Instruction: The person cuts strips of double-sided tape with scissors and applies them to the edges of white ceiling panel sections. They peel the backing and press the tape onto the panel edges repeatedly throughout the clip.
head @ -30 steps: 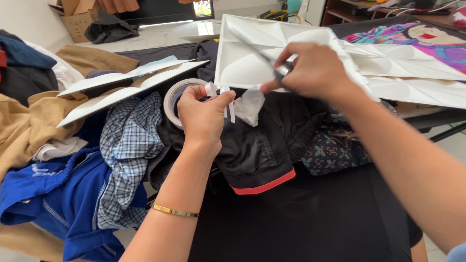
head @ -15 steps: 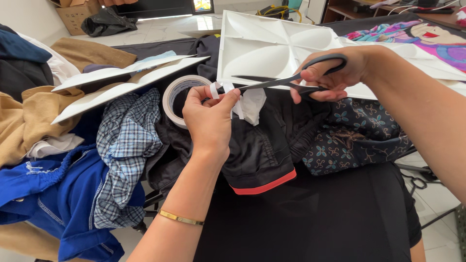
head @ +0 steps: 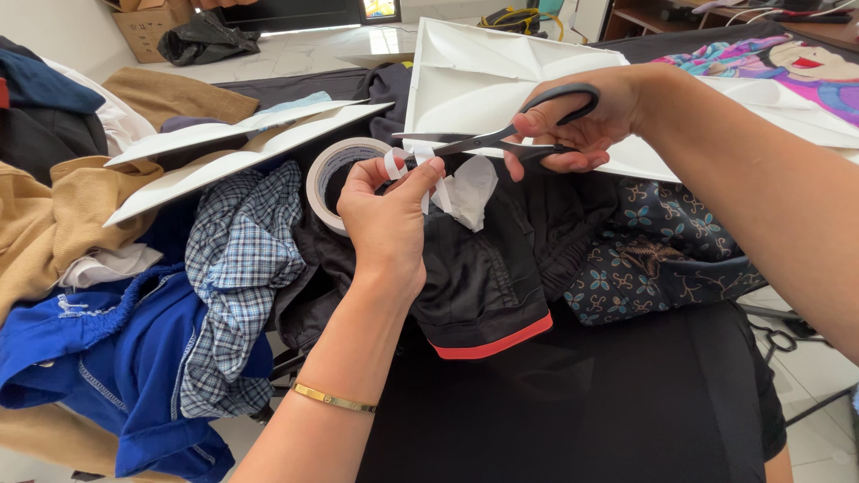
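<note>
The left hand [head: 386,224] pinches a strip pulled from the tape roll [head: 333,179] over the black shorts [head: 483,277], while the right hand [head: 582,121], closed on the scissors [head: 488,141], has now swung their open blades in against the strip, so the cut looks imminent.

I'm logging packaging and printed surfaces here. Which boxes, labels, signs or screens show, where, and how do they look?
Cardboard box: top left on the floor, brown, open.
Screen: top centre, small, bright, partly cut off.
Printed sheet: top right, a colourful cartoon picture.
No labels that I can make out.
</note>
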